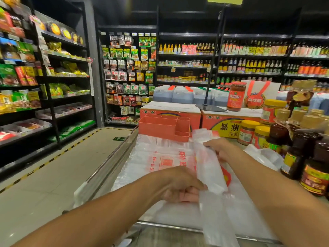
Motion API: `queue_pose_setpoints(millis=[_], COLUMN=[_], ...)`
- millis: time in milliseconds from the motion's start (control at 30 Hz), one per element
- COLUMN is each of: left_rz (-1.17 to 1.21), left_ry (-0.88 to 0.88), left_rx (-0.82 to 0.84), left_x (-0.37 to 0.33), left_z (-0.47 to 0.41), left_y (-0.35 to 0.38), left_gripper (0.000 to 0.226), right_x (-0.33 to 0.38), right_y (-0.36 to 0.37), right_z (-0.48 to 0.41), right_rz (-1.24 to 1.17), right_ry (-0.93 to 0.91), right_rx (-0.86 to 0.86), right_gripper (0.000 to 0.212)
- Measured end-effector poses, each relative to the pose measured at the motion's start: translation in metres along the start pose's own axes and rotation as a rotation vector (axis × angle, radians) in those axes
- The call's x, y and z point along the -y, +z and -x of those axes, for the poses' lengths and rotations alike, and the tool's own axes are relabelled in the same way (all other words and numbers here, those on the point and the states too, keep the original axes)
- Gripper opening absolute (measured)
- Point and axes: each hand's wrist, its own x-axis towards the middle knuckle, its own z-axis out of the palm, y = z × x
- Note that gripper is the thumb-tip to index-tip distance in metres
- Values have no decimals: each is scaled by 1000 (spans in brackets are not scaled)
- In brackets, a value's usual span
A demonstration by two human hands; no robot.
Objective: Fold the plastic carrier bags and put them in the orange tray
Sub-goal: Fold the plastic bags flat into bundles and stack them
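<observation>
Far left: shelves (23,82) packed with bright packets, above a pale floor (53,175) marked by a yellow-and-black stripe. Next, the metal edge of a counter (108,168), running away toward the back of the shop.

On the counter, a spread of flat bags (156,157), clear plastic with red print, lying unfolded. At their far end, touching their edge, the orange tray (160,125), upright and split into compartments.

Left hand (179,186) low over the near part of the flat bags, fingers curled tight, pinching the near stretch of a folded bag (208,168); somewhat blurred there.

Folded bag: a long narrow strip of clear plastic, laid lengthwise over the flat ones, far end just right of the tray, near end trailing past the counter's front rail.

Right hand (224,150) farther up the strip, fingers bent over its upper part, gripping it from the right.

Behind the tray, orange cartons (170,113) carrying a black sign stand (210,107) and a red jar (235,97). More loose plastic (263,155) just right of the right forearm.

Far right: yellow-lidded jars (247,132) and dark bottles (299,154) crowded together on the counter. Along the back wall, rows of sauce bottles (249,56).
</observation>
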Motion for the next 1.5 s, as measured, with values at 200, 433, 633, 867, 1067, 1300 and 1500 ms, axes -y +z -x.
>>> queue_pose_setpoints(millis=[200,433,633,867,1067,1300,1500], left_rz=[14,71,186,270,16,-1100,-1377], left_ry=[-44,-33,17,17,40,491,513], left_rx=[17,-16,-5,60,-27,-428,-139], left_x=[1,-1,-4,-7,-12,-29,-13], left_z=[-3,2,8,15,29,12,-12], left_y=[-1,1,3,10,14,-20,-13], left_gripper=[11,14,28,23,8,38,12], right_x=[-6,19,-18,-66,-80,-94,-88], right_y=[9,-31,-84,-73,-56,-55,-53], right_z=[-7,-2,63,95,92,80,84], right_rz=[92,308,907,1003,861,817,737], right_ry=[-22,-192,-903,-1163,-1288,-1138,-1000], right_rx=[-28,87,214,173,95,82,160], right_gripper=[32,42,42,65,45,42,27])
